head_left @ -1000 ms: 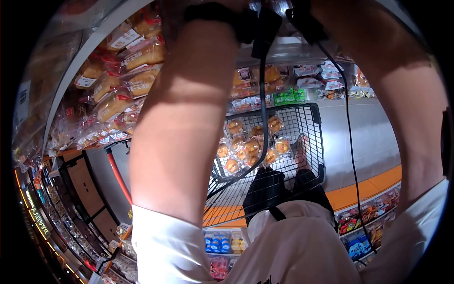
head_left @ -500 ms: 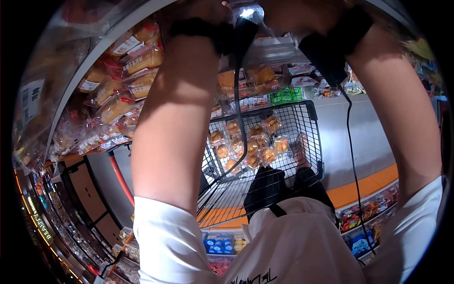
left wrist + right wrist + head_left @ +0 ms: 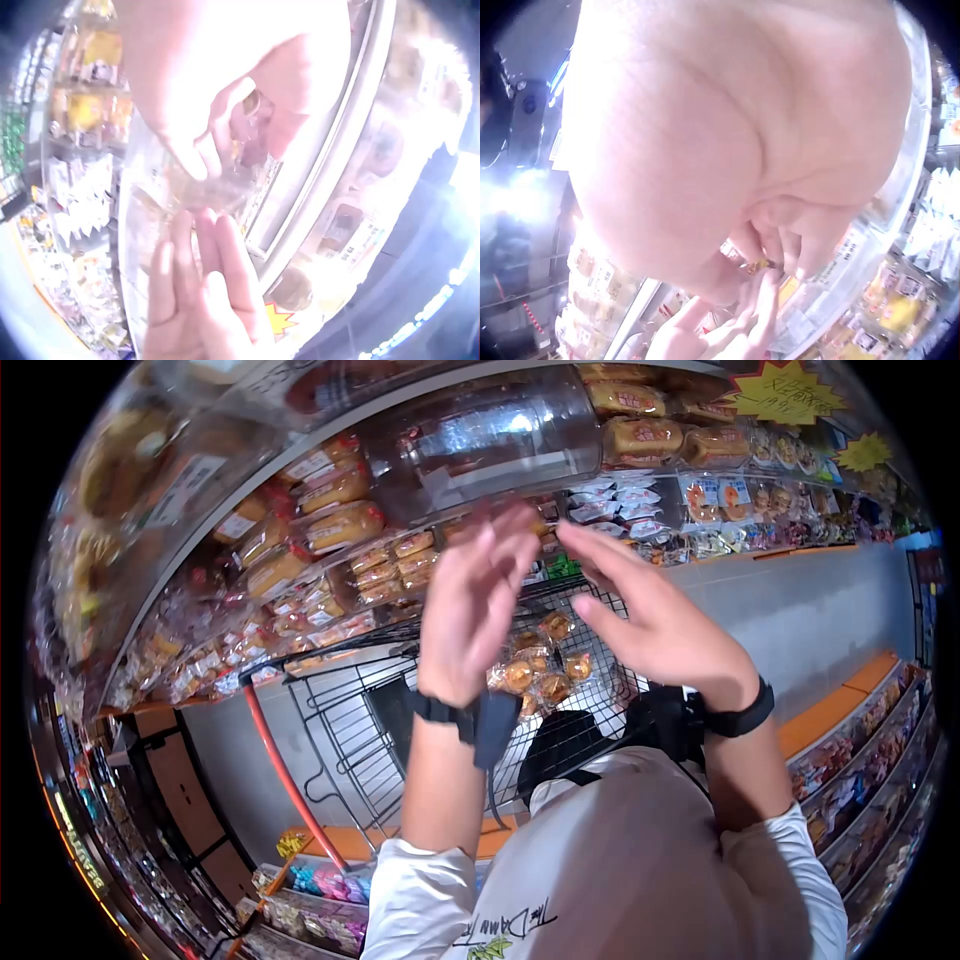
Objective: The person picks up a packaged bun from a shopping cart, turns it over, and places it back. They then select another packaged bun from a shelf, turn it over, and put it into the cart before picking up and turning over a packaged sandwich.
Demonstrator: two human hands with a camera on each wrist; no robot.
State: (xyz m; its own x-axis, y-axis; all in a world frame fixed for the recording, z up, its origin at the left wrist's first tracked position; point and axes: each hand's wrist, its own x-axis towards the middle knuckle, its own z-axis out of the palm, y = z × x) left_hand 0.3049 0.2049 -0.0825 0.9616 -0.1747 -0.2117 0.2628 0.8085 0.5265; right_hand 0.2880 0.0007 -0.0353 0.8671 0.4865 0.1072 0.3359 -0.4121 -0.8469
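Buns (image 3: pixel 517 676) in clear wrappers lie heaped loosely inside a wire shopping cart, partly hidden by a person's left hand (image 3: pixel 470 605). This hand looks loose and uncurled in the head view, though its fingertips are blurred. Facing it, the right hand (image 3: pixel 655 625) has straight fingers and a thumb set apart. Neither grip closes on anything I can make out; the wrist views are washed out, and I cannot tell whether the small patches of colour between the fingers belong to something held or to the shelf behind.

Both hands seem raised above the heap, well apart from the buns. Wrappers like these are probably slick, so anything dropped here could set the heap sliding, and a soft bun caught under a harder pack might be squashed. With the hands this close together, a bump between them could knock a light pick loose.

Black straps circle both wrists, the left one (image 3: pixel 440 710) bearing a dark block; reaching down into the cart (image 3: pixel 392 725), that block could snag on the wires and jerk the load.

Farther out, a clear bin (image 3: pixel 490 460) sits ahead of the hands, with wrapped loaves (image 3: pixel 645 440) alongside and a yellow star sign (image 3: pixel 785 392) beyond. Swinging up carelessly could strike the shelf edge or scatter stacked packs.
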